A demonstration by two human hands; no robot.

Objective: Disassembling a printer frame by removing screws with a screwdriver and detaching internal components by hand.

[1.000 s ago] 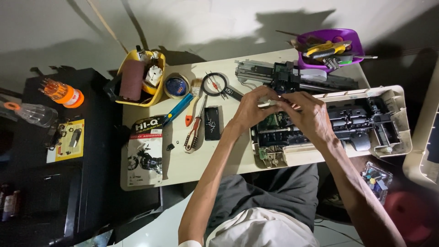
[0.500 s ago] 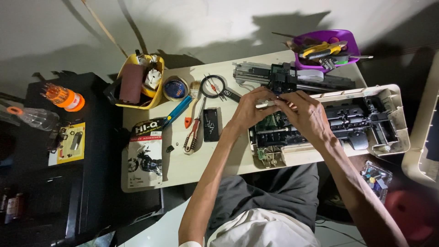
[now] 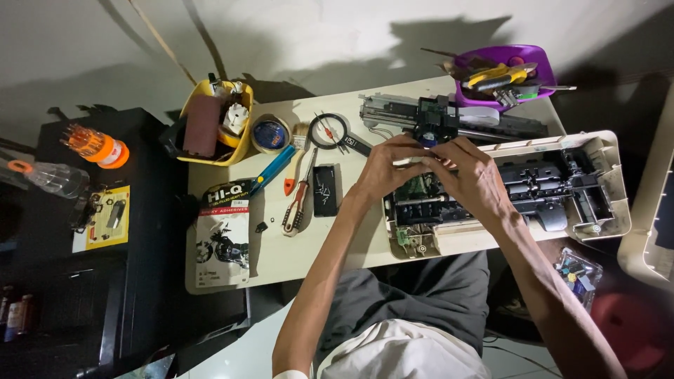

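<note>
Both hands meet over the back left corner of an opened printer [image 3: 562,189], a cream-coloured shell with black and green parts showing inside, which lies across the right half of a small pale table [image 3: 281,260]. The left hand [image 3: 390,168] and the right hand [image 3: 472,175] touch at the fingertips and pinch something small and light between them; what it is cannot be told, since the fingers cover it. Both grips are narrow, the fingers curled in close.

Just behind the hands lies a long black and grey printer carriage [image 3: 439,119], taken out and set along the table's far edge. At the far right corner stands a purple bowl [image 3: 505,60] with yellow-handled tools in it.

To the left of the hands lie a black magnifying glass [image 3: 330,132], a small black flat part [image 3: 325,189], a red-handled pair of pliers [image 3: 295,210], a brush [image 3: 296,158] with an orange handle, a blue-handled tool [image 3: 274,168] and a roll of tape [image 3: 270,135]. A yellow tub [image 3: 242,151] of odds and ends stands at the far left corner, and a packet of glue [image 3: 223,235] lies near the front left.

On the dark cabinet [image 3: 84,316] beside the table stand a clear bottle [image 3: 53,179] and an orange screwdriver set [image 3: 95,146].
</note>
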